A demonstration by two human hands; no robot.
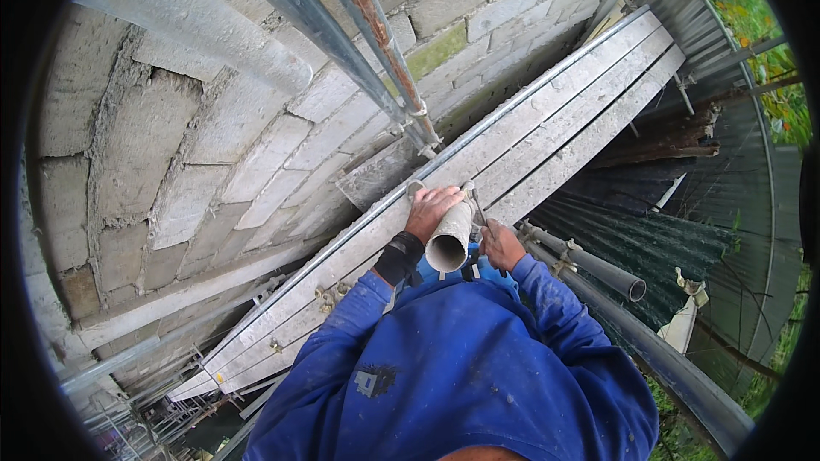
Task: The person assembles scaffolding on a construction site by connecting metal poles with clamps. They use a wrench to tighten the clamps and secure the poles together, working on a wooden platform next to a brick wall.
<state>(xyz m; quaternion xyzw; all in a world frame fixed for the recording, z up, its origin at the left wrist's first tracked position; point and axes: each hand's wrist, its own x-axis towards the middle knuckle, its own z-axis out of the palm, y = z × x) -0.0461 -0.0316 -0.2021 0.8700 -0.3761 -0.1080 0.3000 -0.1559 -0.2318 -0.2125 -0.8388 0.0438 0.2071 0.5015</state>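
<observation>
Pipe point(458, 220) is right in front of your waist, over the planks point(559, 124), its 1 visible open end facing up at you. Left hand point(434, 207) grips the pipe's side, fingers near the clamp point(468, 189). Right hand point(502, 245) is closed on a thin tool point(482, 215) whose far end is up by the clamp; exact contact too small to tell. Looks like clamp work. Brace the pipe with your left hand so it doesn't twist, seat the tool fully, then apply smooth force. Mind your left fingers: a slip could catch them. Grip the tool firmly; it could drop through the plank gaps. Balance your weight over both feet.
</observation>
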